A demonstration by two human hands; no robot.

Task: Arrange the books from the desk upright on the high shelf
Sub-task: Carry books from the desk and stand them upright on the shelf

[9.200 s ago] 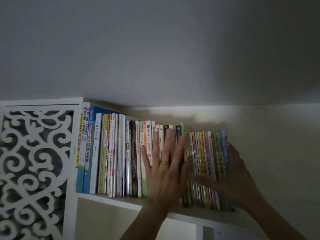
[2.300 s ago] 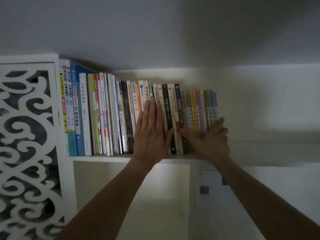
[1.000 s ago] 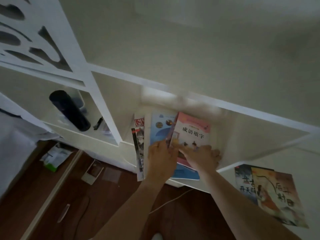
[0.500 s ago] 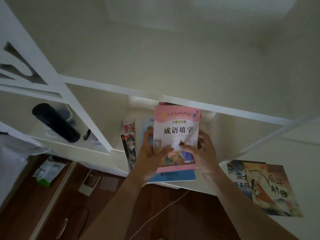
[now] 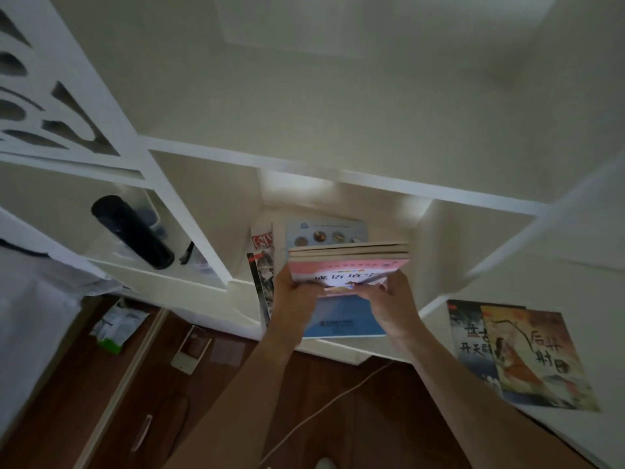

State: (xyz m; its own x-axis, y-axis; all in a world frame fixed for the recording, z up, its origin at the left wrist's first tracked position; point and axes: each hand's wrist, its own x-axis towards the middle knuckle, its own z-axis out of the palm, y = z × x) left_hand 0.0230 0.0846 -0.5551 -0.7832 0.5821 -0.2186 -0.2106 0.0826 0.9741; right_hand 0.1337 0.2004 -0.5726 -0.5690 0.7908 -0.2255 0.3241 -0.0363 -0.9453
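From the head view, a small stack of books [image 5: 348, 262], pink cover uppermost, is held tilted above the desk [image 5: 338, 346] between both hands. The left hand [image 5: 297, 296] is curled round its left near corner, and the right hand [image 5: 394, 301] is pinched on its right near corner. A blue book [image 5: 341, 319] is seen lying flat below. Two picture books [image 5: 517, 353] lie overlapped to the right.

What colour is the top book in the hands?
Pink, on the top book of the held stack, seen in the head view.
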